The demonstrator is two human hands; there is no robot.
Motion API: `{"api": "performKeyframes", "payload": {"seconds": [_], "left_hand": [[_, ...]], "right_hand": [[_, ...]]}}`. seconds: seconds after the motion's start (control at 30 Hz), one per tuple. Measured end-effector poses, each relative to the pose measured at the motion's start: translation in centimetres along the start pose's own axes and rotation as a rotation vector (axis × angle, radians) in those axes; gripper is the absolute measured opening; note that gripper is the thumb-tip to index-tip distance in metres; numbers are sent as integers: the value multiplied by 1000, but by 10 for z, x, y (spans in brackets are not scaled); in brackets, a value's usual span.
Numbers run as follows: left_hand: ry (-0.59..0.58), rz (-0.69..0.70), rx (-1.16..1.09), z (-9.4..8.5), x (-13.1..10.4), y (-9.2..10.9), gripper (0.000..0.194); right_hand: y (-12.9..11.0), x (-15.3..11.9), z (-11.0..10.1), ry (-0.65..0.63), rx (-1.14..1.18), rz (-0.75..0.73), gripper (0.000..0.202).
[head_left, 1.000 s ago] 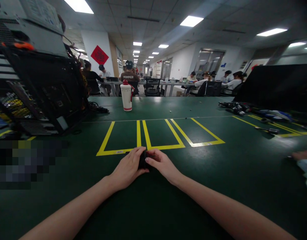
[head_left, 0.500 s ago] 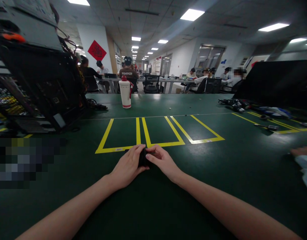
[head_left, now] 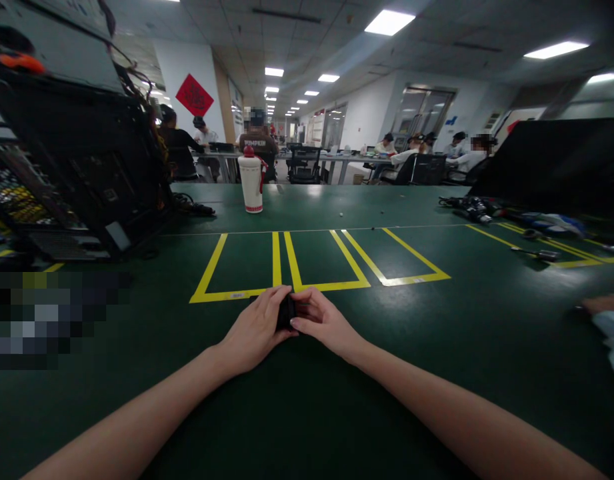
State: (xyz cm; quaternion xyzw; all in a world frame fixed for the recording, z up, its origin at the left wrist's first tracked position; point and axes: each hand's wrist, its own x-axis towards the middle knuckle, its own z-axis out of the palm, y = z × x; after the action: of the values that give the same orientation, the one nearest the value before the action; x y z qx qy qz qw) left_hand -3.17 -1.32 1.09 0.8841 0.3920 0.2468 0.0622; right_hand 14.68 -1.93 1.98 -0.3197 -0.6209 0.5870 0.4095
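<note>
A small dark object, black and box-like, sits between my two hands at the middle of the green table. My left hand is wrapped over it from the left, with the thumb along its near side. From the right, the curled fingers and thumb of my right hand touch its edge. Most of the object is hidden under the left palm and fingers, so its kind cannot be made out.
Yellow tape outlines mark the table just beyond my hands. A white tumbler with a red lid stands farther back. An open computer case is at left; tools lie at right, near another person's sleeve.
My right thumb has slid slightly down along the object's right edge, and its fingers have opened a little. The left hand keeps its hold. The view has shifted slightly.
</note>
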Motion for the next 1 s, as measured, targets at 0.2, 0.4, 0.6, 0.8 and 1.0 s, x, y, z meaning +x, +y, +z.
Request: {"api": "performKeyframes", "payload": {"seconds": [0.2, 0.4, 0.6, 0.8, 1.0], "left_hand": [[-12, 7, 3, -1, 0, 0, 67], [-9, 6, 4, 0, 1, 0, 67], [-4, 7, -4, 0, 0, 1, 66], [3, 14, -4, 2, 1, 0, 66], [-8, 11, -5, 0, 1, 2, 66]], "right_hand": [[-2, 1, 3, 75, -53, 15, 19], [4, 4, 1, 75, -86, 93, 29], [4, 2, 1, 31, -20, 9, 30], [1, 4, 4, 76, -1, -15, 15], [2, 4, 2, 100, -84, 79, 27]]}}
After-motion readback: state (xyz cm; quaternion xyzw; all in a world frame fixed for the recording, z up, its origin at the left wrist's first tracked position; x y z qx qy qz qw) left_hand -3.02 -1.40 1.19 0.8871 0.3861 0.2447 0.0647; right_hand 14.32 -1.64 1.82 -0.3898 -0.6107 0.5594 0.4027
